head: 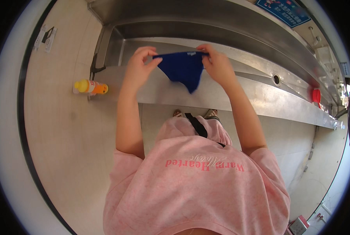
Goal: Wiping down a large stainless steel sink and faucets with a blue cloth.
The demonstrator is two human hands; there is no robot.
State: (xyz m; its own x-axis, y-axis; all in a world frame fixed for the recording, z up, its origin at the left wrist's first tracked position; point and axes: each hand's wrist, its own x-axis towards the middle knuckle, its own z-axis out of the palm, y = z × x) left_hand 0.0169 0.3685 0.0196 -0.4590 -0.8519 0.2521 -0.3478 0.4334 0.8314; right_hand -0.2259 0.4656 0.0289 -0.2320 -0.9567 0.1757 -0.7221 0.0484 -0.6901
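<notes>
A dark blue cloth (181,67) with a small pale label on its top edge hangs stretched between my hands. My left hand (142,64) pinches one upper corner between thumb and fingers. The other upper corner is gripped by my right hand (217,63). Its lower part drops to a blurred point above the front ledge of a stainless steel trough sink (169,95). Both hands are raised over the sink's front side, apart from the metal as far as I can tell.
A bottle of orange drink with a yellow cap (92,86) stands at the ledge's left end. Farther right are a drain hole (276,79), a red container (316,95) and a clear bottle (338,125). A blue sign (283,11) with writing is on the back wall.
</notes>
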